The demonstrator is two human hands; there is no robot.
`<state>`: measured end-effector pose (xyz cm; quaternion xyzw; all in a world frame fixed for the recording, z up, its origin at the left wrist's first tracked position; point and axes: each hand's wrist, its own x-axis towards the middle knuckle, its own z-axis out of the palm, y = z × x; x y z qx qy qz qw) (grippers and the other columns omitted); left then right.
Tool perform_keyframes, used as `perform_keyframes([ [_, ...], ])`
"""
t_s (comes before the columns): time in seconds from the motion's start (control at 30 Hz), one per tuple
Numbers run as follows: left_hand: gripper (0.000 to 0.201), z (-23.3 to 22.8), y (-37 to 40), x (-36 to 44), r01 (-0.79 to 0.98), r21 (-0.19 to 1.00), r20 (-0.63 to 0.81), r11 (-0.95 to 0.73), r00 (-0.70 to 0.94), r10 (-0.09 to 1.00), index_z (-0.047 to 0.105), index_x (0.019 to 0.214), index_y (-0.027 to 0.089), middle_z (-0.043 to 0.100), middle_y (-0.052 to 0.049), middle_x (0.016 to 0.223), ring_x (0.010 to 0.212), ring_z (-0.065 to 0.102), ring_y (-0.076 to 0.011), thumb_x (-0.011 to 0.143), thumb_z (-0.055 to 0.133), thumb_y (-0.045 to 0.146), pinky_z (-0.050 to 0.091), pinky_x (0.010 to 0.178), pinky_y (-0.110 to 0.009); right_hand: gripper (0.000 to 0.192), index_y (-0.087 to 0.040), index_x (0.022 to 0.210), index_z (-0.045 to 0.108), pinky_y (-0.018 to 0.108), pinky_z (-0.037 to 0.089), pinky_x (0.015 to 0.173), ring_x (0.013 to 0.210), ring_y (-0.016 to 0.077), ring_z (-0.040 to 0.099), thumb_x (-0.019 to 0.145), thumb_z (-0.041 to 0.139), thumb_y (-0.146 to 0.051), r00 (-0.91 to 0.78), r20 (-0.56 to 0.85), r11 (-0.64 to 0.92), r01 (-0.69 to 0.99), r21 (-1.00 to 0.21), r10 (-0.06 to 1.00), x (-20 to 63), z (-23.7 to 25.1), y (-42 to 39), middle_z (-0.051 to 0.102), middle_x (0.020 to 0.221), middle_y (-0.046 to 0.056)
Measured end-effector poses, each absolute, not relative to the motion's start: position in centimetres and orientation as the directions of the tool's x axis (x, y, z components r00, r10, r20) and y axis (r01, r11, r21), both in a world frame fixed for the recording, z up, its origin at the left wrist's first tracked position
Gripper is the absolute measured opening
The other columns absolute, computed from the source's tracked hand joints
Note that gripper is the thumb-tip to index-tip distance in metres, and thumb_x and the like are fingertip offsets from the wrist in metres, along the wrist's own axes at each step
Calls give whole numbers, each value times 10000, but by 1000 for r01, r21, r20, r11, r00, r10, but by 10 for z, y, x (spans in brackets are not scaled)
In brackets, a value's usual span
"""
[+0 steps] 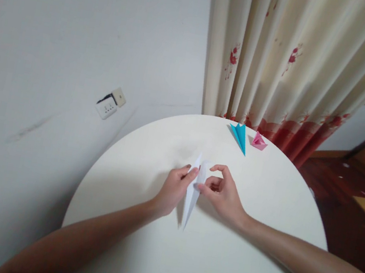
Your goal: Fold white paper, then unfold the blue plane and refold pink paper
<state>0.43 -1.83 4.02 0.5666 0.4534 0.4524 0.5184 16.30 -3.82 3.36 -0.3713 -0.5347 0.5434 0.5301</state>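
Note:
A narrow white folded paper shape (190, 201) lies on the round white table (202, 262), its sharp tip pointing toward me. My left hand (173, 190) pinches its upper left edge between thumb and fingers. On the upper right edge, my right hand (224, 192) grips with thumb and curled forefinger. Both hands rest on the tabletop on either side of the paper.
A blue folded paper piece (240, 136) and a small pink folded one (258, 142) lie near the table's far edge. Behind them hangs a cream curtain with red flowers (287, 61). A wall socket (109, 104) is on the left wall. Dark wooden floor (343, 184) lies to the right.

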Motion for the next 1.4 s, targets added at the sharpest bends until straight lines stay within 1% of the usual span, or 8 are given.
perform_keyframes([
  [0.1, 412, 41, -20, 5, 17, 998, 60, -66, 232, 971, 649, 1037, 118, 563, 5, 723, 664, 516, -123, 883, 577, 493, 403, 624, -229, 410, -268, 1027, 366, 228, 437, 559, 564, 127, 588, 800, 702, -327, -138, 181, 150, -208, -967, 974, 164, 30, -35, 600, 595, -101],
  [0.17, 532, 40, -21, 4, -23, 993, 121, -119, 231, 965, 478, 1334, 169, 549, 33, 716, 656, 528, -114, 887, 599, 431, 413, 639, -216, 358, -261, 993, 386, 225, 433, 548, 545, 120, 573, 814, 691, -316, -109, 217, 188, -230, -955, 970, 167, 29, -32, 600, 588, -94],
  [0.23, 619, 38, -21, 2, -55, 978, 207, -200, 237, 949, 339, 1426, 228, 549, 49, 720, 667, 543, -111, 890, 613, 373, 425, 666, -213, 287, -243, 948, 445, 224, 430, 546, 542, 110, 555, 818, 692, -309, -77, 270, 246, -236, -940, 960, 171, 29, -29, 582, 588, -84],
  [0.37, 215, 36, -17, -8, 34, 934, 322, -356, 348, 880, 633, 1077, 194, 605, -16, 840, 773, 568, -130, 918, 572, 325, 436, 718, -228, 136, -186, 897, 645, 234, 440, 554, 564, 103, 537, 839, 675, -306, -67, 346, 335, -136, -933, 936, 174, 32, -28, 581, 623, -31],
  [0.43, 190, 38, -14, -14, 109, 904, 341, -413, 396, 853, 688, 961, 171, 610, -45, 893, 819, 573, -144, 924, 559, 305, 440, 739, -237, 146, -175, 903, 703, 243, 453, 553, 573, 107, 541, 846, 667, -303, -87, 349, 342, -85, -936, 933, 176, 34, -28, 617, 665, 0],
  [0.73, 285, 39, -9, -18, -114, 923, 372, -368, 508, 777, 632, 1124, 180, 608, -101, 1082, 1019, 626, -213, 840, 648, 167, 488, 926, -340, 182, -218, 1011, 740, 319, 534, 704, 789, 171, 636, 897, 613, -280, -238, 451, 435, -119, -892, 860, 189, 34, -24, 665, 938, 77],
  [1.0, 181, 24, 1, -21, 11, 904, 392, -428, 379, 838, 763, 958, 206, 643, -74, 935, 902, 645, -186, 800, 700, 145, 515, 806, -289, 253, -224, 1108, 719, 332, 537, 779, 902, 197, 640, 864, 655, -246, -332, 462, 465, -75, -882, 823, 190, 37, -22, 668, 1018, 99],
  [1.4, 170, 32, 0, -19, -120, 921, 380, -370, 477, 793, 728, 844, 179, 604, -98, 1092, 965, 629, -196, 698, 805, 138, 524, 841, -312, 271, -230, 1036, 740, 319, 549, 724, 752, 167, 647, 775, 771, -299, -349, 552, 613, 88, -785, 757, 199, 37, -15, 678, 906, 68],
])
